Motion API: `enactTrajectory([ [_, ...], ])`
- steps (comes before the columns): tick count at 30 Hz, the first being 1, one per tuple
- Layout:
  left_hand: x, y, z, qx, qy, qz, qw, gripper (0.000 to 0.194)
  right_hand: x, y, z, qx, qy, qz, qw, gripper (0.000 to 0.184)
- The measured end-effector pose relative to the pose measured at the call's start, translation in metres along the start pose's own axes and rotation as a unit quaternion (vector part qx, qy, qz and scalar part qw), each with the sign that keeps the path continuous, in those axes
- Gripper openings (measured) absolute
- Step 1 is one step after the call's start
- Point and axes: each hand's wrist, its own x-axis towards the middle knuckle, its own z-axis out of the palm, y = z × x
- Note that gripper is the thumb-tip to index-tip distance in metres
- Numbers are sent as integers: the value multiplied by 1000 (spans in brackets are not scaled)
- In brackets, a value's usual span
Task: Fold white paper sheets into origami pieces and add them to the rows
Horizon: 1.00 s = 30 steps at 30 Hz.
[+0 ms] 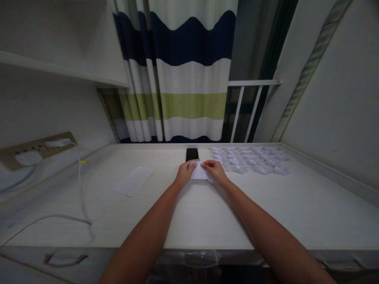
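Note:
Both hands hold one small sheet of white paper over the middle of the desk. My left hand grips its left side, the thumb lying on top of the sheet. At the upper right part of the paper, my right hand pinches it between thumb and fingers. Whether the sheet has creases is hard to make out. Just behind the hands lies a black phone, its near end hidden by the paper and the left hand.
Rows of several folded white paper pieces stand on the desk at the right rear. A flat white paper sheet lies to the left. A white cable runs along the left side below a power strip. A striped curtain hangs behind.

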Motion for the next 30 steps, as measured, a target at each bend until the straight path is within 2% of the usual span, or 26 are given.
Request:
enactTrajectory([
  [4,-2,0,0,11,-12,37,999,31,0,1,0,11,3,1,1000,26],
  [10,-2,2,2,-24,-26,7,999,34,-1,2,0,-7,8,-18,1000,25],
  [12,-1,3,2,-59,-22,-20,998,39,-1,2,1,-19,12,-25,999,25],
  [17,2,2,1,-157,-25,-138,978,56,-1,3,2,-42,6,-58,997,24],
  [21,3,-1,2,-203,-27,-123,971,45,-1,3,1,-55,12,-76,996,22],
  [24,3,-3,4,-226,-46,-110,967,48,-1,4,1,-54,14,-88,995,23],
  [27,1,-4,6,-220,-55,-122,966,53,0,5,2,-45,8,-103,994,23],
  [30,0,-2,6,-188,-82,-136,969,43,-1,3,3,-33,-6,-99,994,24],
])
